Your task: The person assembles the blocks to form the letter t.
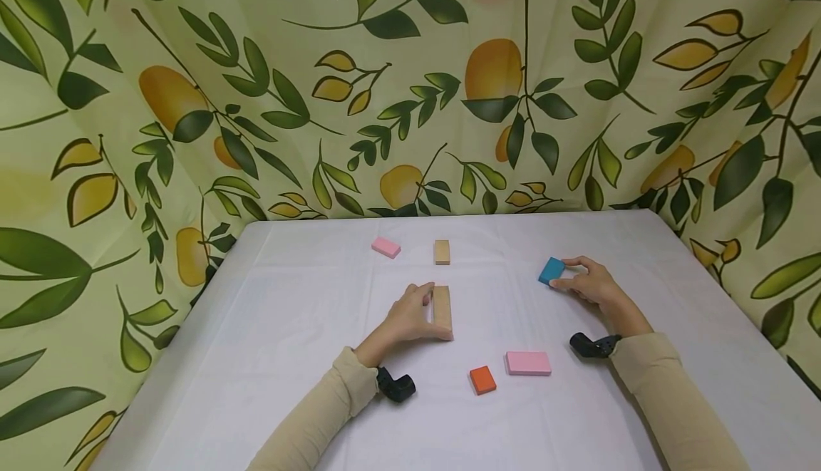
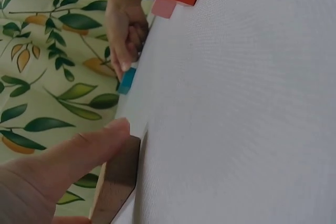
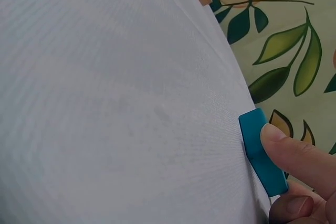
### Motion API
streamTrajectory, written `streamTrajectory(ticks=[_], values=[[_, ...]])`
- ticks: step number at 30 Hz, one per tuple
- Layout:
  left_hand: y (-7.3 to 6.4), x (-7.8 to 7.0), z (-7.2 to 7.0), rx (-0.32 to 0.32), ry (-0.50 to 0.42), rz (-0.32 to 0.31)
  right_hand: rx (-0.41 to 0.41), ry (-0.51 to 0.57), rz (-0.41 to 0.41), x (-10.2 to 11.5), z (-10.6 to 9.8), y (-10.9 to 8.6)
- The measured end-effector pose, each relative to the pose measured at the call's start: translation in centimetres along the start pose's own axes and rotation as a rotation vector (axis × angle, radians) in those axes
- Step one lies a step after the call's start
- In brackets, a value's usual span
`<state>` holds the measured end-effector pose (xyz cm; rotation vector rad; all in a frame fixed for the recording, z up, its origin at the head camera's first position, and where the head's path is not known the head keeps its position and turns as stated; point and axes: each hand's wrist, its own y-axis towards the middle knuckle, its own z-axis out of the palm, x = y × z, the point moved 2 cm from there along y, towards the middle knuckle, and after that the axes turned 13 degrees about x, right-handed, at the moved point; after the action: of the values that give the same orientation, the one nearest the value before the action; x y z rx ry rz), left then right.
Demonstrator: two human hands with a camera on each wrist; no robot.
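Near the middle of the table, my left hand [image 1: 410, 314] holds a long natural-wood block [image 1: 442, 307] by its two ends, thumb at the near end and fingers at the far end. The left wrist view shows the thumb against the end of this wooden block [image 2: 118, 174], close to the cloth. Over to the right, my right hand [image 1: 591, 286] pinches a blue block [image 1: 551, 271] between thumb and fingers. In the right wrist view the thumb presses on the blue block's face [image 3: 261, 150], and its lower edge is at or just above the cloth.
A small pink block [image 1: 386, 247] and a short wooden block [image 1: 442, 252] lie toward the back. Nearer me are an orange-red block [image 1: 482, 380] and a larger pink block [image 1: 528, 363]. White cloth covers the table [image 1: 288, 328]; a leaf-and-fruit curtain [image 1: 398, 100] hangs behind it.
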<state>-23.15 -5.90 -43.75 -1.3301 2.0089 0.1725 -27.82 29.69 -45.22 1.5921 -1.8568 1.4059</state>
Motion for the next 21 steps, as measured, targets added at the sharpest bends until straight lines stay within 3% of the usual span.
streamTrajectory(ticks=[5,11,21], values=[[0.1,1.1,-0.3,0.052,-0.074,0.103,-0.007,0.005,0.013,0.0,0.1,0.1],[0.1,1.9,-0.6,0.043,-0.122,0.273,-0.006,0.004,0.013,0.0,0.2,0.0],[0.3,2.5,-0.2,0.060,-0.282,0.296,-0.005,-0.001,0.007,0.0,0.1,0.0]])
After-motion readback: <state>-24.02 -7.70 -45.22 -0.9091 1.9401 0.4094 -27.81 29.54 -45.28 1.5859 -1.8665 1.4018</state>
